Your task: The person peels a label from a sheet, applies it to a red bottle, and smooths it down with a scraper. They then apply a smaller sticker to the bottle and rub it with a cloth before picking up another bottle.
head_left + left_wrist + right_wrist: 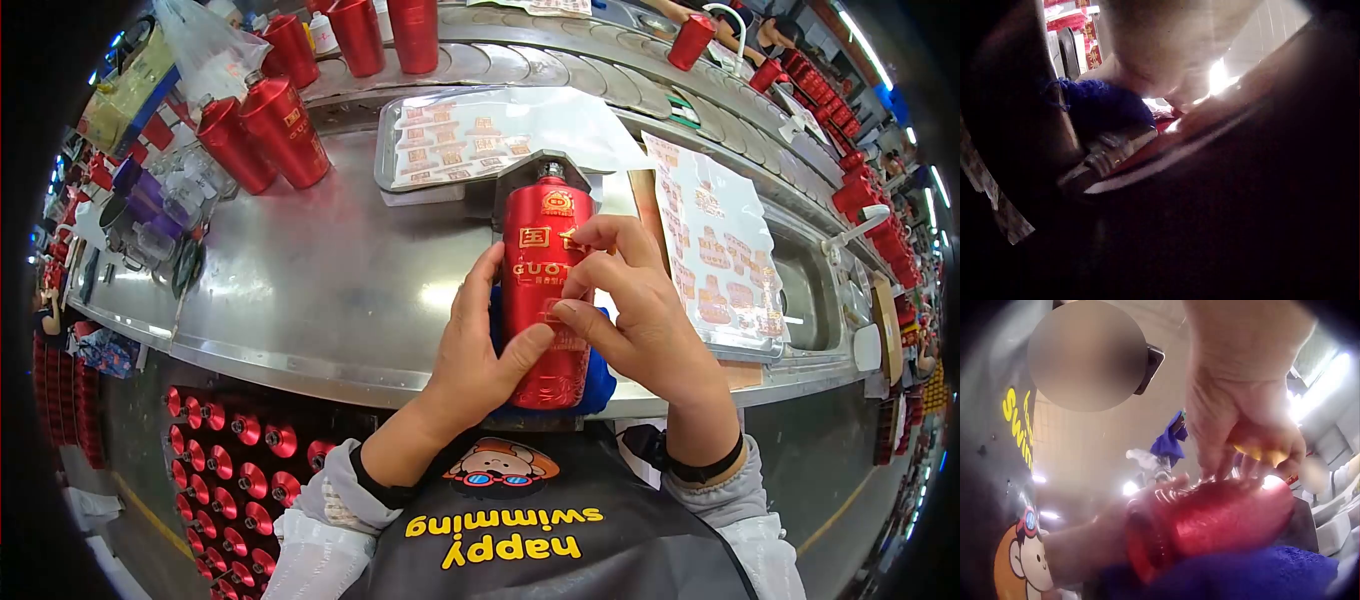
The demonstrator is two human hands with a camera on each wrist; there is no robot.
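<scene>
A red bottle (540, 350) with gold lettering lies on a blue cloth (598, 385), its neck pointing away from me against a dark stand (572, 165). My left hand (480, 340) grips the bottle's left side, thumb across its front. Over the lower front, my right hand (640, 310) has thumb and index finger close together at a small decal (551, 308) below the lettering. From the right wrist, the fingertips (1250, 469) sit right at the bottle's upper surface. Most of the left wrist view is dark, with the blue cloth (1107, 106) showing.
Decal sheets lie on a tray (385, 165) behind the bottle and on another tray (765, 352) at right, next to a sink (815, 300). Two red bottles (285, 135) stand at left. A slatted conveyor (520, 62) runs behind; many bottles (230, 460) sit below the table.
</scene>
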